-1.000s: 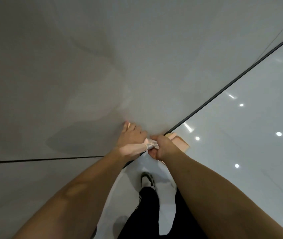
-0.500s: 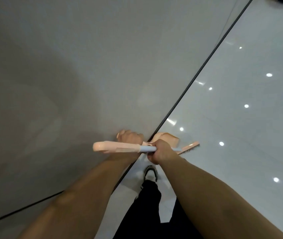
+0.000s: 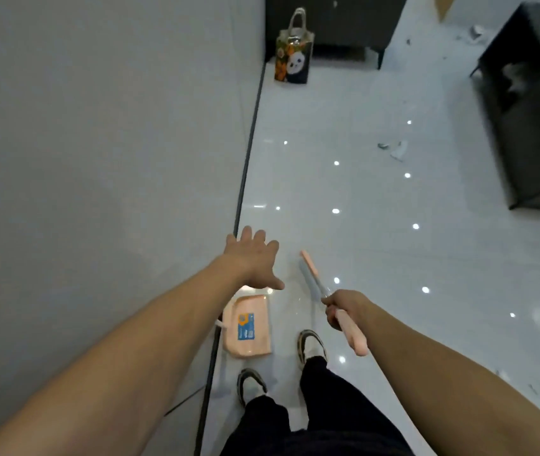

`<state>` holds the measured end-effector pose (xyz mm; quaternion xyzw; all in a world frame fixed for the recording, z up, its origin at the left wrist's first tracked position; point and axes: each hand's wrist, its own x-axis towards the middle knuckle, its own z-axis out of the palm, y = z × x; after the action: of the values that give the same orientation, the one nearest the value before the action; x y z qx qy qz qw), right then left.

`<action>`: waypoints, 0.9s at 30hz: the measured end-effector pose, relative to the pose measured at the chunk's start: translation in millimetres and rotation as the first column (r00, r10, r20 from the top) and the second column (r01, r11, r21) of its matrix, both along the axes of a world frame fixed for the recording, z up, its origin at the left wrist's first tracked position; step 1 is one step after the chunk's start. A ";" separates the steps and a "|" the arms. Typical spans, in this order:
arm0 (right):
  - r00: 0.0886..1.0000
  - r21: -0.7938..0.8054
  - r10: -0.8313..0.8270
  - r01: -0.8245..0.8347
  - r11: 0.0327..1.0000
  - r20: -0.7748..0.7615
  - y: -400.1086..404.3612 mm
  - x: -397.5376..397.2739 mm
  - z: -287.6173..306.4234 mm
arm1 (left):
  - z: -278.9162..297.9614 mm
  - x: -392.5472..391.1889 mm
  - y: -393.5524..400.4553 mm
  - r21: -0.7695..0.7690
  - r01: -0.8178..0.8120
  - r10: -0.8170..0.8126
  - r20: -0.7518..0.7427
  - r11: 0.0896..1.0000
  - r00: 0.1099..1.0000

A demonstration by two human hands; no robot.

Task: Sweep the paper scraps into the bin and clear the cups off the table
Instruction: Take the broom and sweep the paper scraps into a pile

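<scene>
Brush [image 3: 314, 284] freed — your hands have split apart.
Right hand [image 3: 344, 307] grips it; left hand [image 3: 252, 258] spread wide, empty; dustpan [image 3: 249, 327] at 6 o'clock — scraps [image 3: 393, 148] unswept.

the dustpan [image 3: 248, 330] lies on the floor [image 3: 377, 245] against the wall [image 3: 97, 143] at left, just ahead of the person's shoes [image 3: 310, 347] — the brush [image 3: 328, 301] is to its right. far ahead a tote bag [image 3: 293, 57] stands by the wall; paper scraps [image 3: 395, 149] lie right of it, beside the table [image 3: 532, 103]
</scene>
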<state>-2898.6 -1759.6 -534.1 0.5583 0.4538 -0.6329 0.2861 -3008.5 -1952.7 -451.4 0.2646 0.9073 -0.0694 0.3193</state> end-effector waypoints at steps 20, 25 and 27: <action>0.755 -0.116 -0.655 0.649 0.752 -0.019 336.2 185.7 -19.9 | -27.1 117.1 475.2 0.174 0.556 -0.576 0.105 0.813 0.810; 0.573 -0.106 -0.820 0.815 0.570 -0.007 391.6 231.4 -16.3 | -29.2 143.9 553.4 0.174 0.669 -0.690 0.129 0.723 0.712; 0.492 -0.118 -0.870 0.864 0.490 -0.014 408.2 245.3 -15.9 | -32.2 150.7 586.4 0.156 0.733 -0.749 0.151 0.663 0.645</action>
<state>-2653.2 -1351.4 -550.1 0.6733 0.0909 -0.7312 -0.0611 -2857.8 -1366.2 -483.6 0.6305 0.6843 -0.1300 0.3425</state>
